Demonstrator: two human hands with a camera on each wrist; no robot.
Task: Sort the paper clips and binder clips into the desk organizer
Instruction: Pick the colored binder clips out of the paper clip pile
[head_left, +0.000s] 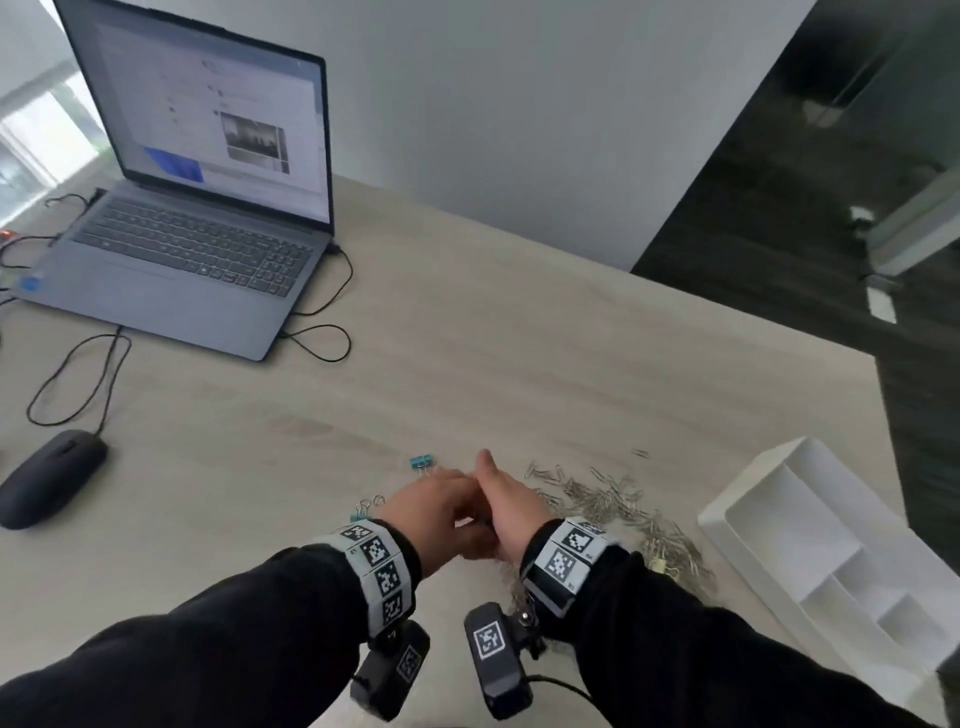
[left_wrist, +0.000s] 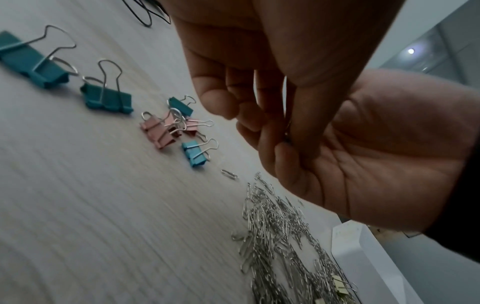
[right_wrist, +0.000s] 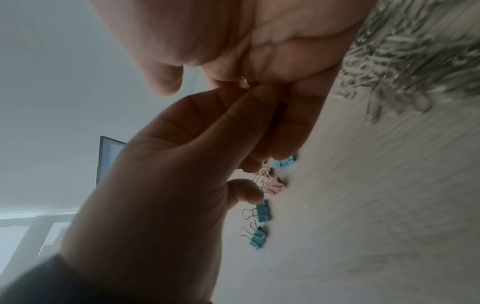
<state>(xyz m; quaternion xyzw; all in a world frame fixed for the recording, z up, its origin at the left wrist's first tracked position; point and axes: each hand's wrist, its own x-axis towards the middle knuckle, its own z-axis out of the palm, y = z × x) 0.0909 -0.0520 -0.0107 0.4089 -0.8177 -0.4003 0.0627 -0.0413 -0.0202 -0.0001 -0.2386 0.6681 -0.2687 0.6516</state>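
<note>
My two hands meet above the table's middle. The left hand (head_left: 441, 493) brings its bunched fingertips into the cupped palm of the right hand (head_left: 511, 493) and pinches a small silvery piece (right_wrist: 245, 83), seemingly a paper clip. A heap of silver paper clips (head_left: 613, 506) lies just right of the hands. Teal, pink and light-blue binder clips (left_wrist: 158, 131) are scattered to the left, with one teal clip (head_left: 422, 461) farther out. A yellowish binder clip (left_wrist: 340, 287) sits in the heap. The white desk organizer (head_left: 727, 504) stands at the right, and its compartments look bare.
An open laptop (head_left: 197, 208) stands at the back left with black cables (head_left: 78, 384) looping off it. A black mouse (head_left: 49, 475) lies at the left. The table's right edge (head_left: 883, 405) runs close behind the organizer, with dark floor beyond.
</note>
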